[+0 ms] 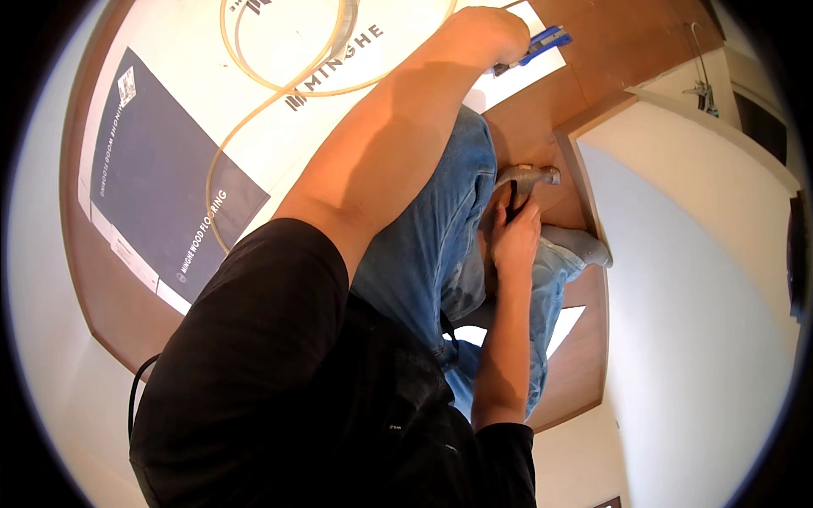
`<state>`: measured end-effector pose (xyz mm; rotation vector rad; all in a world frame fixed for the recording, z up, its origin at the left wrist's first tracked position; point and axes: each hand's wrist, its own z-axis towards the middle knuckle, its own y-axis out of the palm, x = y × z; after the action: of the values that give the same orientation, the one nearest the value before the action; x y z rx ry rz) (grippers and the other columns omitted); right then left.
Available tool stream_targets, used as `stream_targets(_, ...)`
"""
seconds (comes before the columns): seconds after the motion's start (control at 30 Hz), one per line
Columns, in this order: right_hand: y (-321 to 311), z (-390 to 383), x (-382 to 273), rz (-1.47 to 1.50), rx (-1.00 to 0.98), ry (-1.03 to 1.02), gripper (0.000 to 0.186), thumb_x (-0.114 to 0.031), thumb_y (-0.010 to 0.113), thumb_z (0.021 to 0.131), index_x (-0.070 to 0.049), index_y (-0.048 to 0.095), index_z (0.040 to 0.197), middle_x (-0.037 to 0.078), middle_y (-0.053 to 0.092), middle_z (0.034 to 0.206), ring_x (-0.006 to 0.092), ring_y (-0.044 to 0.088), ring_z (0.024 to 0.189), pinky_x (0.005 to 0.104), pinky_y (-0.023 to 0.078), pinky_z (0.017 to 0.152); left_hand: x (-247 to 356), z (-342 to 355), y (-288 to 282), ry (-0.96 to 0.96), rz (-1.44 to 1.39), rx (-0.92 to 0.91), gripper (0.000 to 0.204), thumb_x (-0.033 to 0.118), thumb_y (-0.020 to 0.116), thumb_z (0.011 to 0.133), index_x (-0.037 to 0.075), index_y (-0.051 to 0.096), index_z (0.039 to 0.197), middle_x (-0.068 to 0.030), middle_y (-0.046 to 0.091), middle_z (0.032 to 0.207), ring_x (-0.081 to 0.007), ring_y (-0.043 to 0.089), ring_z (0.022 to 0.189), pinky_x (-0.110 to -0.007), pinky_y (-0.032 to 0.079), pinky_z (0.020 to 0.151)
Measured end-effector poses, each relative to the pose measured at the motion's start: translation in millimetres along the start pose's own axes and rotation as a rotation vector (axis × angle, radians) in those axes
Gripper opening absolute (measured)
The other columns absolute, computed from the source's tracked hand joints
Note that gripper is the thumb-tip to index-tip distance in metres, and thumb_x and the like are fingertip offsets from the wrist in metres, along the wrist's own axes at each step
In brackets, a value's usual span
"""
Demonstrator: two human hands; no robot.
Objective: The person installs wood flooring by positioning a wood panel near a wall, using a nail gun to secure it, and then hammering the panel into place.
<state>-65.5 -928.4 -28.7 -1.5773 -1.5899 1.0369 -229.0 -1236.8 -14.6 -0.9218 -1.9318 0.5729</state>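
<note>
My left arm reaches up and across to the top of the view. There my left hand (510, 42) is closed on a long blue tool (546, 45), which sticks out to the right past it; the fingers are mostly hidden and I cannot make out the tool's exact kind. Lower down, my right hand (517, 237) wraps round the dark handle of a claw hammer (532, 175). The hammer's metal head points up, just above the brown wood floor (584, 51) and close to my grey shoe (577, 245).
White printed sheeting (313, 34) with a dark blue-grey panel (169, 169) covers the floor at left. A pale hose (222, 157) loops over it. My jeans-clad legs (423, 229) fill the middle. A white wall (694, 279) bounds the right side, with a thin cable (699, 59) beyond.
</note>
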Motion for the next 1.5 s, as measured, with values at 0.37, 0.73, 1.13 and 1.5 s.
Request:
stream_targets(0.37,-23,80,35,-0.01,0.56,-0.226,0.049,-0.017,0.064,0.099,0.004,0.055,0.142,0.026,0.052,0.143,0.0474,0.049,0.132,0.0537,0.041,0.113,58,55,33,0.235,-0.176,0.214,0.035,0.021,0.058,0.097,0.004,0.074,0.122,-0.0209,0.074,0.122,-0.037,0.07,0.115,-0.045,0.055,0.096)
stream_targets(0.73,0,89,44,0.03,0.676,-0.328,0.058,0.005,0.06,0.086,0.004,0.055,0.143,0.021,0.054,0.138,0.0431,0.051,0.13,0.0538,0.043,0.112,140,141,120,0.352,-0.273,0.033,0.064,0.047,0.044,0.109,0.007,0.041,0.158,-0.0215,0.047,0.155,-0.0399,0.05,0.141,-0.049,0.042,0.115)
stream_targets(1.13,1,90,44,-0.001,0.681,-0.287,0.07,0.007,0.063,0.076,0.0,0.057,0.145,0.018,0.055,0.14,0.0409,0.05,0.133,0.0509,0.043,0.116,144,143,122,0.449,-0.243,0.065,0.055,0.038,0.042,0.11,0.017,0.04,0.161,-0.0187,0.043,0.162,-0.0385,0.044,0.148,-0.05,0.035,0.122)
stream_targets(1.5,6,90,55,0.0,0.737,-0.257,0.066,0.004,0.064,0.076,-0.001,0.058,0.142,0.017,0.058,0.137,0.0407,0.051,0.133,0.0503,0.044,0.115,156,148,94,0.484,-0.309,-0.243,0.055,0.023,0.038,0.109,0.002,0.036,0.16,-0.0329,0.04,0.159,-0.0502,0.05,0.136,-0.052,0.044,0.114)
